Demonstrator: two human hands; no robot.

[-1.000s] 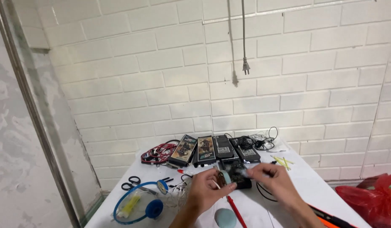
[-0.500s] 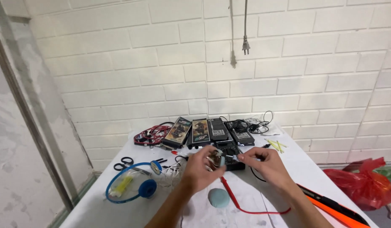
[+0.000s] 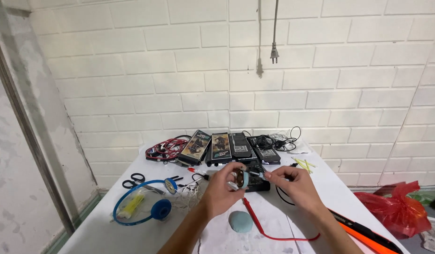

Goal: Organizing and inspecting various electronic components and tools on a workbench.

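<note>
The left hand (image 3: 224, 188) has its fingers closed around a small round part (image 3: 240, 178), pale blue on its face and darker at the rim. It is held up in the air above the middle of the white table (image 3: 292, 221). The right hand (image 3: 297, 186) is at about 3 o'clock from this part. Its thumb and forefinger are pinched on something thin that reaches to the part, but it is too small to tell what it is.

Just behind the hands, partly hidden by them, lies a black boxy device (image 3: 257, 181). At 12 o'clock from the hands a row of flat rectangular packages (image 3: 222, 147) with dark glossy fronts lies close to the white brick wall (image 3: 133, 70). At 11 o'clock is a bundle of red and black wires (image 3: 163, 149), and at 1 o'clock a tangle of thin black cable (image 3: 278, 141).

At 9 o'clock from the hands I see black-handled scissors (image 3: 133, 180) and a blue headset (image 3: 147, 207) with a round foam pad, curved around a yellow object. At 6 o'clock a smooth oval teal piece (image 3: 240, 221) rests on the table, and a thin red lead (image 3: 274, 233) runs beside it. At 4 o'clock lies a long orange and black tool (image 3: 363, 233), and beyond the table edge a crumpled red plastic bag (image 3: 396, 209). A grey plug (image 3: 274, 52) hangs on the wall above.
</note>
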